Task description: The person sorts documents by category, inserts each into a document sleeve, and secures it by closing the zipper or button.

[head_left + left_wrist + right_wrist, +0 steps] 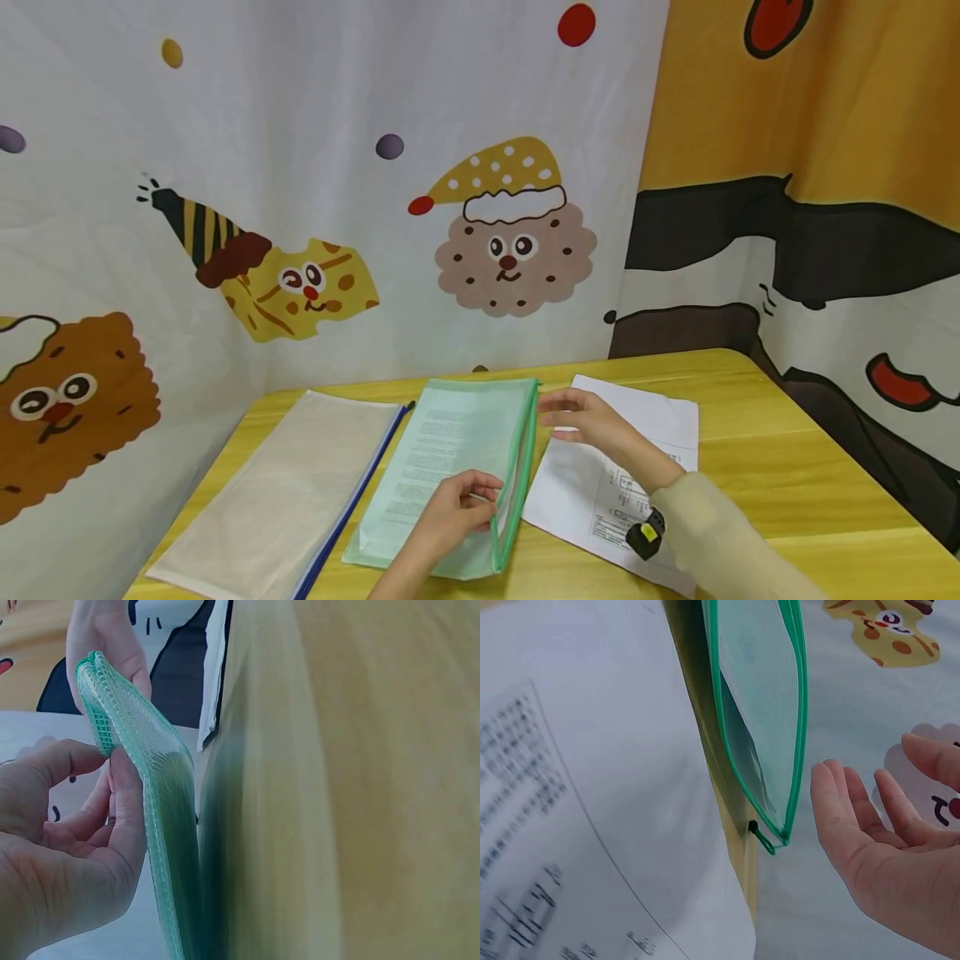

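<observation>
A green mesh zip pouch [457, 433] lies on the table with printed paper showing through it. Its zipped side, toward the right, gapes apart, and the right wrist view shows a sheet inside the green-edged mouth [761, 720]. My left hand [459, 510] pinches the near end of that edge between thumb and fingers; the left wrist view shows the pinch [82, 802] close up. Beside the far end of the mouth is my right hand [588, 417], fingers relaxed and holding nothing. A small zip pull [763, 837] hangs at that corner, near the right fingertips.
White printed papers [570, 475] lie right of the pouch, partly under my right forearm. To the left is a pale pouch [285, 492] with a blue zip. The wooden table [787, 467] meets a cartoon-printed curtain [322, 150] at the back.
</observation>
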Demonstrator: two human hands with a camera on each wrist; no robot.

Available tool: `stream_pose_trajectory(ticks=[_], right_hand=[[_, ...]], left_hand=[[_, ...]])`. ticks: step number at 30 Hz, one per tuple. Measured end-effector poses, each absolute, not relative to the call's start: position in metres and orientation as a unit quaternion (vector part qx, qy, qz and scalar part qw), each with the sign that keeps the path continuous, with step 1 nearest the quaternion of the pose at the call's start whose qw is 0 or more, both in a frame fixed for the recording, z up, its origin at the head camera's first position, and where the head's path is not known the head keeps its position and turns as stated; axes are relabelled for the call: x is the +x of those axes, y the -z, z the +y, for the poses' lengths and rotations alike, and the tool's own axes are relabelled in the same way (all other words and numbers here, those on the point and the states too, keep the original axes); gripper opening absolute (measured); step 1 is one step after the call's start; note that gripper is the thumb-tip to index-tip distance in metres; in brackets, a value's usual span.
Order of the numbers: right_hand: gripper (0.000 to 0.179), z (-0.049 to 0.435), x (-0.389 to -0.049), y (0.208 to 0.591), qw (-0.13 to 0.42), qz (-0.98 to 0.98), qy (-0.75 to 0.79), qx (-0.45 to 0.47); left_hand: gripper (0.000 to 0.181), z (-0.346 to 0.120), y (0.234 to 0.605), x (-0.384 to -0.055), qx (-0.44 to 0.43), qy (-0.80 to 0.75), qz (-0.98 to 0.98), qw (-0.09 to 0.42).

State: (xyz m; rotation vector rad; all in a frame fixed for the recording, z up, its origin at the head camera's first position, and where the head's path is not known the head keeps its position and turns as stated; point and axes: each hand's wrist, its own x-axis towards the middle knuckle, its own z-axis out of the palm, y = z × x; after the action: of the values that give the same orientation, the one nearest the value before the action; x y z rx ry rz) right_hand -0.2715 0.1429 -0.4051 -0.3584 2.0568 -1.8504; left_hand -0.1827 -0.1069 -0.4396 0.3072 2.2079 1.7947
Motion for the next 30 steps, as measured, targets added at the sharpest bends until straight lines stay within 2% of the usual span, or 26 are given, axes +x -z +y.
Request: stream_pose_trajectory(ticks=[9, 18, 25, 30], right_hand=[[0.047, 0.146, -0.297, 0.405, 0.136, 0.755, 0.631, -0.115], [0.048, 0.153, -0.320, 0.409, 0.120, 0.756, 0.631, -0.123], [0.060, 0.154, -0.333, 0.415, 0.116, 0.769, 0.616, -0.127], [0.054, 0.156, -0.343, 0.425, 0.111, 0.777, 0.608, -0.121]], left_hand=[[0.025, -0.106, 0.440, -0.183, 0.103, -0.621, 0.764, 0.143], [0.026, -0.103, 0.444, -0.185, 0.105, -0.618, 0.767, 0.137], [0.026, -0.103, 0.443, -0.184, 0.103, -0.619, 0.767, 0.137], [0.025, -0.103, 0.442, -0.183, 0.100, -0.621, 0.764, 0.145]])
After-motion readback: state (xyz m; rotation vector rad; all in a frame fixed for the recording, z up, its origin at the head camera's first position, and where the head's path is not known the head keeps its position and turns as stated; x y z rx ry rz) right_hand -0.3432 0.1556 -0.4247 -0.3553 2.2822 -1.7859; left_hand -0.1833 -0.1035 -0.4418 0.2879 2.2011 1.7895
